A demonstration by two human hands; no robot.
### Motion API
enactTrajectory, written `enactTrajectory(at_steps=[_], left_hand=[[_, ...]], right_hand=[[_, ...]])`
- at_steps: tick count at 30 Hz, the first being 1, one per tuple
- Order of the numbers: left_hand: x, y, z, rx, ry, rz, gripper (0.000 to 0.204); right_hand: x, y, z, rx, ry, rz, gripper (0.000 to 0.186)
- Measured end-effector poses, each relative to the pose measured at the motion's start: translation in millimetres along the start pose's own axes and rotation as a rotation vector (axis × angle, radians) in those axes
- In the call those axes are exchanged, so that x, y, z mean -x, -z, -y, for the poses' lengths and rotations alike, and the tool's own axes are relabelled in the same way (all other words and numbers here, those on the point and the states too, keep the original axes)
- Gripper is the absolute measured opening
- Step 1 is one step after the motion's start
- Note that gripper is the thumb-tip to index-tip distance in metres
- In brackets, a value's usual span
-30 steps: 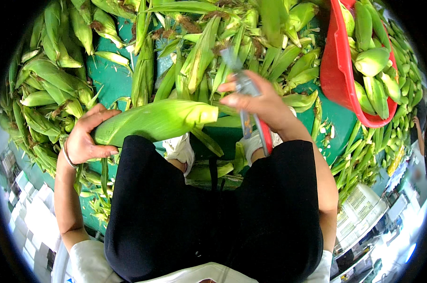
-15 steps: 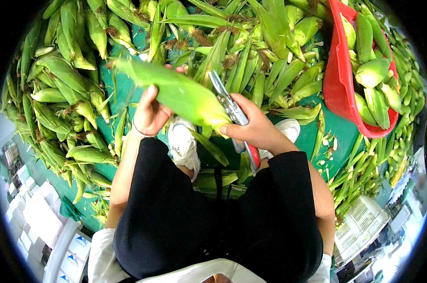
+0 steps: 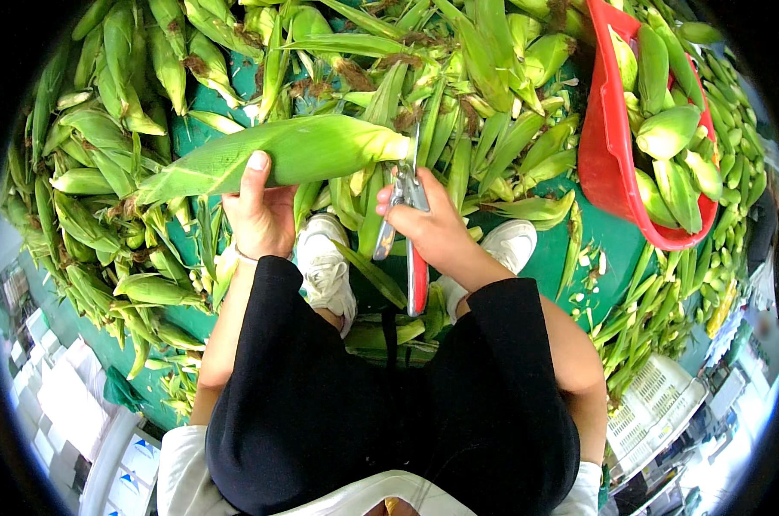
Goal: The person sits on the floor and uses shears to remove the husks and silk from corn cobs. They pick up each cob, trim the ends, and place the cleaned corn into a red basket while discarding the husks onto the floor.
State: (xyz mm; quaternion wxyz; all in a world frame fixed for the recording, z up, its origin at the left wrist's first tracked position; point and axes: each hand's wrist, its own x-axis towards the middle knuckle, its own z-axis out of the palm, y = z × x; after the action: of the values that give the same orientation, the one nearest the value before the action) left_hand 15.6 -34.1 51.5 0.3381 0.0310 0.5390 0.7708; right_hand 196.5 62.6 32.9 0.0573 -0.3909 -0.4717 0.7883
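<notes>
An unhusked green corn ear [image 3: 312, 146] lies sideways in my left hand [image 3: 260, 211], which grips it from below with the thumb across its near side. The ear's pale stem end points right. In my right hand [image 3: 424, 215] is a metal hand cutter [image 3: 417, 275] with a red handle, held closed in my fingers. Its upright blade is at the stem end; I cannot tell whether it touches. Below both hands are my white shoes [image 3: 325, 267] among loose leaves.
A heap of unhusked corn [image 3: 97, 198] fills the left. Husk leaves [image 3: 458, 112] cover the back of the green floor [image 3: 600, 284]. A red tub [image 3: 600, 163] of corn leans at the right beside more corn [image 3: 733, 163]. A white plastic basket [image 3: 643, 404] sits low right.
The ear has come in from the left, tilted down at the right, then swung level with its stem end raised. The cutter has moved toward the middle and now stands upright at that end.
</notes>
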Motion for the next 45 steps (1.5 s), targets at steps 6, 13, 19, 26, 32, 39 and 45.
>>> enactTrajectory(at_steps=[6, 13, 19, 26, 32, 39, 45], left_hand=[[-21, 26, -5, 0.073, 0.142, 0.031, 0.038], [-40, 30, -10, -0.347, 0.318, 0.332, 0.055], [-31, 5, -23, -1.066, 0.201, 0.789, 0.052], [-49, 14, -18, -1.079, 0.137, 0.953, 0.054], [-34, 1, 15, -0.046, 0.706, 0.566, 0.056], [-24, -3, 33, -0.127, 0.523, 0.447, 0.049], [-41, -7, 35, 0.057, 0.701, 0.320, 0.049]], right_hand=[[18, 7, 16, -0.180, -0.141, -0.002, 0.042], [20, 12, 50, 0.508, 0.065, 0.068, 0.048], [11, 7, 70, 1.070, 0.393, 0.102, 0.047], [14, 12, 54, 0.666, 0.310, -0.086, 0.037], [17, 6, 46, 0.675, 0.144, -0.039, 0.045], [12, -2, 46, 0.671, 0.150, -0.074, 0.053], [19, -10, 35, 0.849, 0.230, -0.012, 0.053]])
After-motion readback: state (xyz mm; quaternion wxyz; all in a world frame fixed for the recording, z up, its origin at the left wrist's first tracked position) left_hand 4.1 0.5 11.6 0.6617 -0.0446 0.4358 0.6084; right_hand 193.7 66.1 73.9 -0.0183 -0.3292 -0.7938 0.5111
